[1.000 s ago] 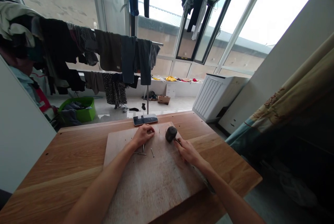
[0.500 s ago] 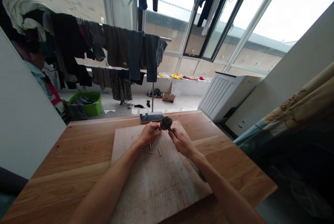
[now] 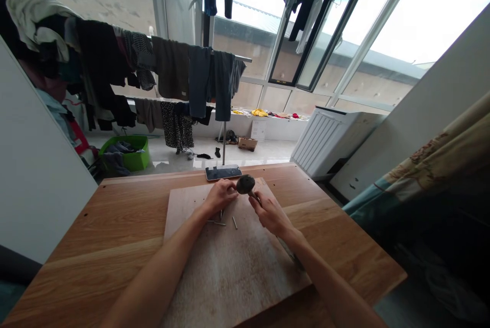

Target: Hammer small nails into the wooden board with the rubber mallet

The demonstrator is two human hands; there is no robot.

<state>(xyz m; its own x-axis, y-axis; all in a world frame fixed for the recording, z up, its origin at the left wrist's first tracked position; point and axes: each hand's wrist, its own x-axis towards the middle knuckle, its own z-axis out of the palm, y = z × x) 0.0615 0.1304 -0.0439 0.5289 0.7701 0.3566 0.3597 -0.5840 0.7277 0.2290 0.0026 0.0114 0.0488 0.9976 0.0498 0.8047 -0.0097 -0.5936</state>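
My right hand (image 3: 271, 211) is wrapped round the handle of a hammer with a dark, round-faced head (image 3: 245, 184). The handle's far end shows beneath my forearm. Close by the head, on its left, my left hand (image 3: 221, 194) has its thumb and fingers pinched together; anything between the fingertips is too small and covered to make out. Both hands are over the far part of a pale, worn wooden board (image 3: 229, 272). Several metal nails lie on that board nearer to me, among them a loose nail (image 3: 235, 223) standing apart from the others.
Under the board is a brown wooden table (image 3: 126, 226). A phone (image 3: 223, 173) lies just beyond the board's far edge. Past the table are a drying rack with clothes (image 3: 172, 70), a green basin (image 3: 140, 159) and a white ribbed appliance (image 3: 317, 136). A curtain (image 3: 429, 165) hangs at right.
The hammer head has come down slightly and moved a little to the right with my right hand. My left hand keeps its pinch in about the same place.
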